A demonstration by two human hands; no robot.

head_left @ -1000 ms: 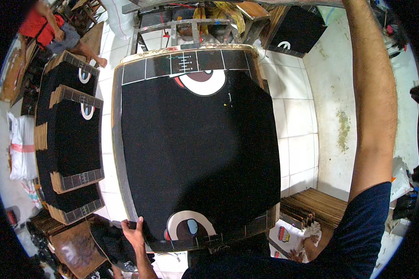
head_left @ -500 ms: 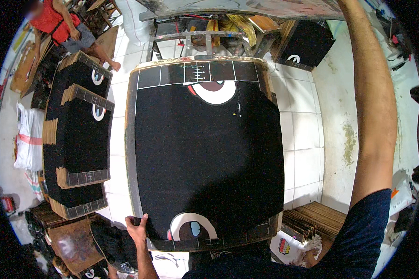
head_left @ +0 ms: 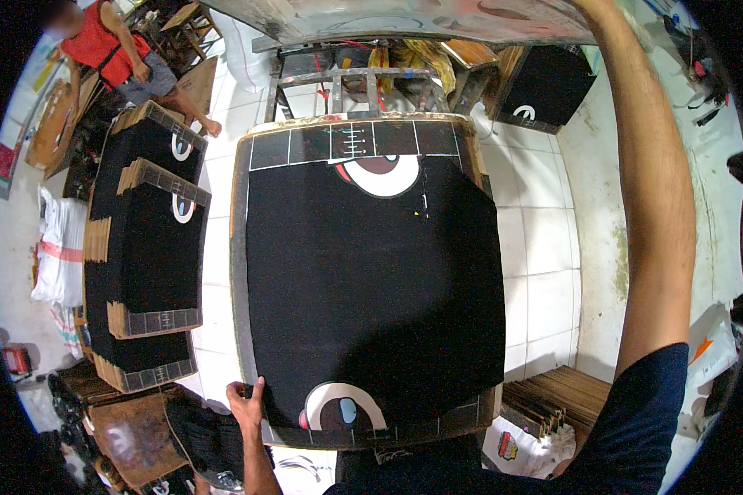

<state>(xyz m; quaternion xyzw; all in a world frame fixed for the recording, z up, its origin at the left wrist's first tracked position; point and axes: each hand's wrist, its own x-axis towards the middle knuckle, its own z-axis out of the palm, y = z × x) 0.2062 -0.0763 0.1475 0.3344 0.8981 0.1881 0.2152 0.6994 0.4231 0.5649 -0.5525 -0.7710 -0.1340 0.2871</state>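
A black cloth panel lies flat on a dark board marked with white lines. It carries a round white, brown and red eye print at the far end and another eye print, with a blue spot, at the near end. My left hand is at the board's near left corner, thumb on the edge of the cloth and fingers curled outside the edge. My right arm reaches up along the right side; its hand is beyond the upper edge. A smeared, raised printing screen hangs tilted over the far end.
Stacked boards with black cloth stand on the left, beside a white sack. Another cloth-covered board leans at the far right. Upright boards sit at the near right. A person in red is at the far left.
The whole view has shifted slightly, and more of the raised screen's face shows at the top. My left hand keeps its place at the board's corner.
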